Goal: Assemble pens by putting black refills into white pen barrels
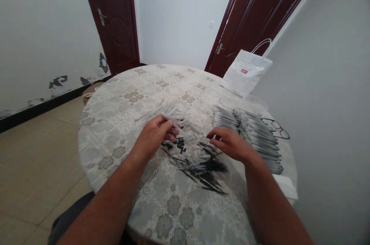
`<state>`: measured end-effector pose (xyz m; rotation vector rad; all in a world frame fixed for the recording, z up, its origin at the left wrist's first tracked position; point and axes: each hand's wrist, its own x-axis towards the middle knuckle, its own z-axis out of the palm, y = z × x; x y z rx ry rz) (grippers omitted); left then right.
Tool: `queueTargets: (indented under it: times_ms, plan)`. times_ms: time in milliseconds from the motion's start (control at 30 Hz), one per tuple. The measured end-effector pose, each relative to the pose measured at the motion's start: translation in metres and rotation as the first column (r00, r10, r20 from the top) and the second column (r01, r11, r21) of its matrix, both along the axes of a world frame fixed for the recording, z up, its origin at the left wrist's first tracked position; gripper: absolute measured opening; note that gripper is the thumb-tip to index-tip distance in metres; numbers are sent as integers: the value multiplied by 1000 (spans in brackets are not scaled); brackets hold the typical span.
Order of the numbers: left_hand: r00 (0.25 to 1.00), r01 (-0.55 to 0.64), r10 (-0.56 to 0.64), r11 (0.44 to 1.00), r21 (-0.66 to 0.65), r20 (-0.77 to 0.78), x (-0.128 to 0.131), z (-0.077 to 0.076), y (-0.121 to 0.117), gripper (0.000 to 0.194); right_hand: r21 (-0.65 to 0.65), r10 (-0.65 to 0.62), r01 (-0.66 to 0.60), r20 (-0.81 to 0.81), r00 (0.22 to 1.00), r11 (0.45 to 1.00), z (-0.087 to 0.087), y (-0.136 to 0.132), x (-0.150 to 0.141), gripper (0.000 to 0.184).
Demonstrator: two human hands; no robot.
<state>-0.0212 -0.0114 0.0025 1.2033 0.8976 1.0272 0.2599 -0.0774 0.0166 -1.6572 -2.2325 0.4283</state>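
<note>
Two hands are working over a round desk point(115, 121) that is carrying loose pen parts. The left hand point(154, 135) is holding one clear pen barrel point(176, 125) at roughly the centre of the desk, and the barrel is pointing toward 2 o'clock. The right hand point(231, 144) is resting just beside it at 3 o'clock, over a heap of black refills point(202, 168).

Hazards, as judged from this position:
- The barrel is lying across the fingertips only; a slack pinch is likely to drop it into the pile of clear barrels point(170, 112) at 12 o'clock, where it would be hard to tell apart.
- The small black caps point(180, 144) are sitting directly under both hands; a sweep of the wrist could scatter them toward the desk edge.
- The refills are lying crosswise and tangled, so pulling one may drag its neighbours along.
- The row of finished pens point(251, 133) at 3 o'clock is lying near the right forearm, which could roll them.

Fingers: the left fingers point(169, 131) are closing narrowly around the barrel, thumb against forefinger. The right fingers point(215, 135) are curling inward with a narrow gap; whether they are pinching a refill cannot be told, since the tips are blurring into the dark parts.

A pair of glasses point(277, 127) and a white bag point(245, 73) are lying at 2 o'clock.
</note>
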Motion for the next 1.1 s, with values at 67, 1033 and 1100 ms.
queueTargets:
  times_ms: [67, 1033, 1100]
  plan:
    - [999, -46, 47, 999, -25, 28, -1, 1, 1, 26, -105, -21, 33, 111, 994, 994, 1, -4, 19, 15]
    - [990, -126, 128, 991, -43, 66, -3, -2, 5, 26, 126, 156, -195, 271, 950, 973, -72, -47, -35, 69]
    - [989, -132, 135, 990, -45, 68, -3, -2, 5, 27, 127, 185, -226, 270, 945, 966, -72, -36, -38, 68]
